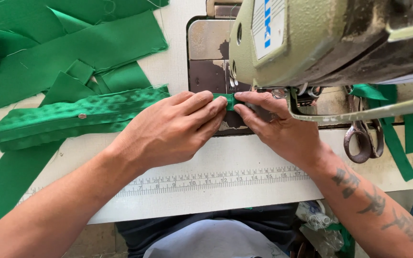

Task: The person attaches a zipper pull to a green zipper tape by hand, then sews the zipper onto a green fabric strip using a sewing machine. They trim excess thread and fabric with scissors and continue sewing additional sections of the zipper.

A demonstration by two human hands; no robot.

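My left hand [175,129] lies flat on a green zipper tape [72,114], its fingertips pinching the tape's end [229,101] beside the needle. My right hand [278,129] meets it from the other side, fingers pressing the same green end down on the metal needle plate [206,52] of an olive-green sewing machine [321,38]. The tape runs leftward across the white table, with a small metal slider [82,116] showing on it. The presser foot is mostly hidden by the machine head.
Loose green fabric pieces [63,43] are piled at the upper left. Scissors [364,138] rest to the right of the machine, beside a green strip [397,143]. A printed ruler [206,180] runs along the table's [244,153] front edge.
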